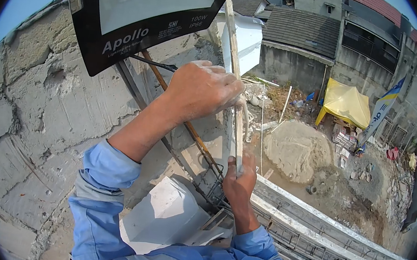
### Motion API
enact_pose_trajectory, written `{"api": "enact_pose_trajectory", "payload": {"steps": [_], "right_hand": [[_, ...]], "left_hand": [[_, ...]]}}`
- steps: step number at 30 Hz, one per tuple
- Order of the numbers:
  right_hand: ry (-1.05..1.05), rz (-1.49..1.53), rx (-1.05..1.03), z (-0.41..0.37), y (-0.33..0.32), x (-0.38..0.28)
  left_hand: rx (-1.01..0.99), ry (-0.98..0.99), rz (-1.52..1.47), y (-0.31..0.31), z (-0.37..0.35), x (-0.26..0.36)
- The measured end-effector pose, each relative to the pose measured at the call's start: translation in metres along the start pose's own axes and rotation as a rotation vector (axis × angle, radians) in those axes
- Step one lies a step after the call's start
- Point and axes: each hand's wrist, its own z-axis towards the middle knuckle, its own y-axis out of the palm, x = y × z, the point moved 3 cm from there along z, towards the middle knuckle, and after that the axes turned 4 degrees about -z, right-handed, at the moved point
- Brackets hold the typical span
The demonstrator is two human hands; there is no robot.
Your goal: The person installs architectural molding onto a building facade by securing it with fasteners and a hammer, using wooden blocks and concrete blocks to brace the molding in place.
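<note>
My left hand (203,90) is closed in a fist around a narrow, pale wooden batten (233,38), which stands almost upright in front of me. Lower down, the fingers and thumb of my right hand (242,180) wrap around the same batten near its lower visible part. A black floodlight (121,39) marked "Apollo" hangs at the upper left, above my left forearm. From its underside a black cable (153,64) runs toward my left wrist and passes out of sight behind it.
A rough grey wall (52,113) rises on the left, with a rusty bar (198,140) slanting past it. White sheet pieces (164,211) lie below. Steel rebar cages (308,242) stretch to the lower right. Far below are a sand heap (300,150) and a yellow canopy (346,104).
</note>
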Motion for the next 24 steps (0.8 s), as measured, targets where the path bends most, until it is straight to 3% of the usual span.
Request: {"api": "enact_pose_trajectory", "payload": {"steps": [10,16,18,24], "right_hand": [[-0.106,0.053,0.066,-0.004,-0.006,-0.002],[-0.023,0.064,-0.015,-0.003,-0.017,-0.005],[-0.058,0.025,0.005,-0.006,-0.016,-0.005],[-0.088,0.084,-0.016,-0.004,-0.017,-0.003]], "left_hand": [[0.012,0.025,0.031,-0.001,-0.001,-0.002],[0.006,0.004,0.009,-0.002,0.0,0.002],[-0.08,-0.037,0.007,-0.004,0.0,0.003],[-0.061,-0.086,-0.027,-0.008,0.002,0.006]]}}
